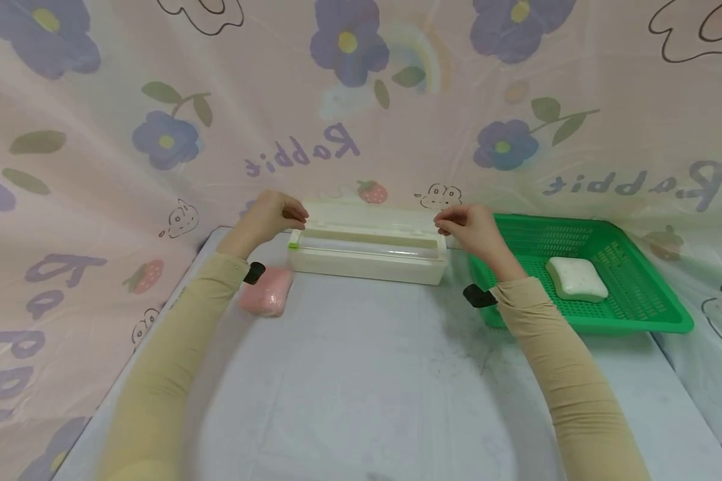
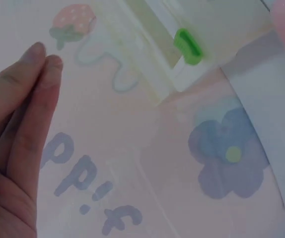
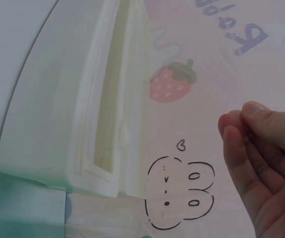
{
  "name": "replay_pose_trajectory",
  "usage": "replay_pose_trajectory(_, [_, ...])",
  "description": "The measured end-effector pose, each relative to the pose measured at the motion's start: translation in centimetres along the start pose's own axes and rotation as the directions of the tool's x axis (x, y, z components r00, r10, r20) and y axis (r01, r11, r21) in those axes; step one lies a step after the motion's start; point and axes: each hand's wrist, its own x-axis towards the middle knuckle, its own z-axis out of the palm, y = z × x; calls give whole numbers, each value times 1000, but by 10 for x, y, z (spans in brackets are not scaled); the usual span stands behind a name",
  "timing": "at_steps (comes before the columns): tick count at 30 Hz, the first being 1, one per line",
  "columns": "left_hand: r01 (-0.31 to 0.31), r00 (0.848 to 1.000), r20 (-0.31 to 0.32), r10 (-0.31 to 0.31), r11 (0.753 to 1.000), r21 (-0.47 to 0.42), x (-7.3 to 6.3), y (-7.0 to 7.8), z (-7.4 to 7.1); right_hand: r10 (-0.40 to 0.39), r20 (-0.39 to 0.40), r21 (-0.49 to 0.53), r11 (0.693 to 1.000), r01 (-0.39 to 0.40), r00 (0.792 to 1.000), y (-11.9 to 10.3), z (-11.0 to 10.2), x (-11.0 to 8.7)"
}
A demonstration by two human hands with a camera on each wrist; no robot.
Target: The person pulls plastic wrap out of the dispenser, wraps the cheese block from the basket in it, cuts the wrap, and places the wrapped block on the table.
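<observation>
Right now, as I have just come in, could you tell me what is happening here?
A person's left hand and right hand are near opposite ends of an open, long white box, fingertips together; whether they pinch anything is unclear. A pink block lies on the table, a white block in the green basket.

1. From nine to three o'clock hangs a glossy, pale-pink sheet printed with purple flowers and mirrored purple lettering.
2. At six o'clock lies a flat white tabletop.
3. Soft light leaves blurred shadows at four o'clock.
</observation>
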Motion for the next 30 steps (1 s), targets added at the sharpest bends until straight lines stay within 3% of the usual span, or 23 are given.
replay_pose_trajectory(6, [8,1000,21,-10,996,84,-4,7,-5,-35,7,-15,999,35,999,-5,-7,-1])
replay_pose_trajectory(13, [-38,994,-98,57,983,178,-7,9,-8,-101,-5,-108,989,100,995,-13,-14,-6])
replay_pose_trajectory(24, [-55,989,-128,74,988,143,-12,19,-18,-114,-31,-119,987,109,993,-23,-22,-10])
replay_pose_trajectory(30, [-57,987,-148,64,997,53,-15,29,-22,-130,-81,-66,990,125,988,-28,-25,-12])
